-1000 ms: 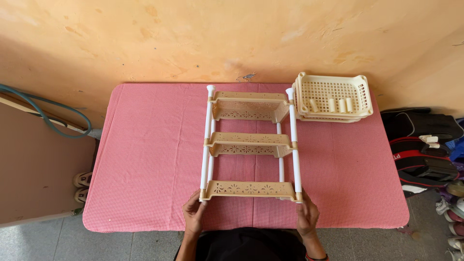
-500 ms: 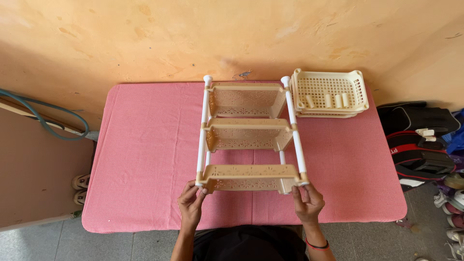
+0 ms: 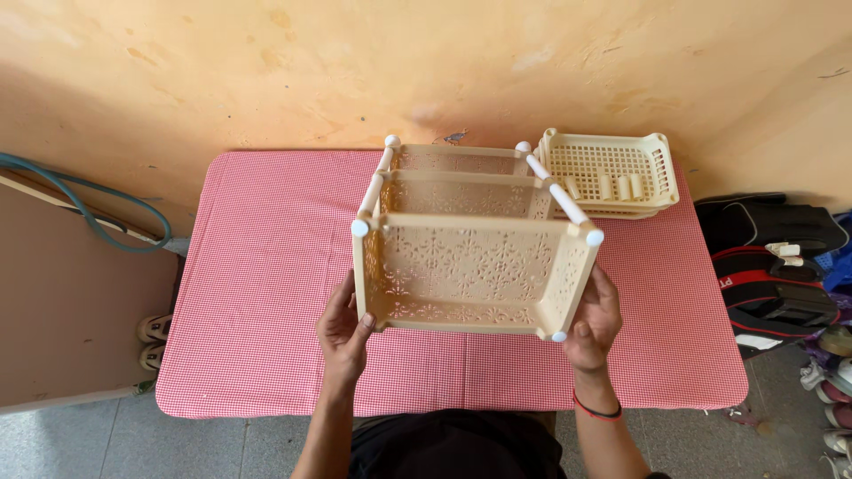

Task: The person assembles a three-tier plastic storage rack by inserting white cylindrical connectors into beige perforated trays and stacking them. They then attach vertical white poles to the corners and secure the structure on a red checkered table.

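Note:
A beige plastic three-tier rack (image 3: 470, 266) with white corner poles is tilted up off the pink checked table (image 3: 257, 266), its nearest perforated basket facing me. My left hand (image 3: 344, 326) grips the near basket's left lower corner. My right hand (image 3: 593, 321) grips its right lower corner, with a dark band on that wrist. The two farther tiers show behind the near one.
Loose beige baskets (image 3: 612, 173) holding several small white pole pieces are stacked at the table's back right, near the orange wall. A green hose (image 3: 80, 200) lies left of the table. Dark bags (image 3: 772, 257) and shoes sit on the floor at the right.
The rack lay flat on the table a second ago. Both hands have since lifted its near end, tipping it up toward me so the near basket faces the camera.

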